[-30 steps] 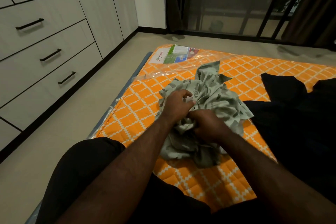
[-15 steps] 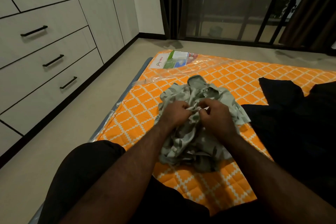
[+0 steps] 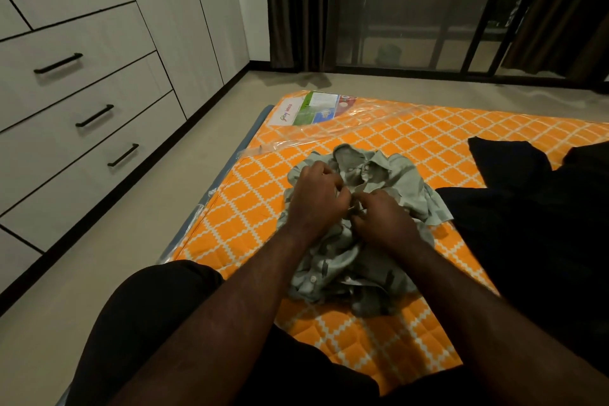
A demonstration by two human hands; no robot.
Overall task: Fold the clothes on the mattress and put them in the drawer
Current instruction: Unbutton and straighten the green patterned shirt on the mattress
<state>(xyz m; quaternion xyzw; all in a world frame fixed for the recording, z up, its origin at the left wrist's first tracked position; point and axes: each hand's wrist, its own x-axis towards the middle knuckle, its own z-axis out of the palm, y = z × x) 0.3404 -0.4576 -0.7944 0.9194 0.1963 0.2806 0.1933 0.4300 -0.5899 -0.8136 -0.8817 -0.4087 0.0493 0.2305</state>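
A crumpled pale green patterned shirt (image 3: 389,175) lies in a heap on the orange diamond-patterned mattress (image 3: 250,208). Its collar shows at the far side of the heap. My left hand (image 3: 316,198) and my right hand (image 3: 379,217) sit close together on top of it, fingers curled, each pinching the shirt's fabric near its front opening. A dark garment (image 3: 534,224) is spread over the right part of the mattress. Three closed drawers with black handles (image 3: 94,115) are in the white cabinet at the left.
Beige floor (image 3: 158,201) runs between the mattress and the cabinet. A printed label under clear plastic wrap (image 3: 309,109) lies at the mattress's far left corner. Dark curtains and a glass door (image 3: 412,6) stand behind. My knees in dark trousers (image 3: 148,313) rest at the mattress's near edge.
My hands came together at the shirt's middle, and the shirt's collar end has been pulled flatter at the far side. The camera tilted slightly upward.
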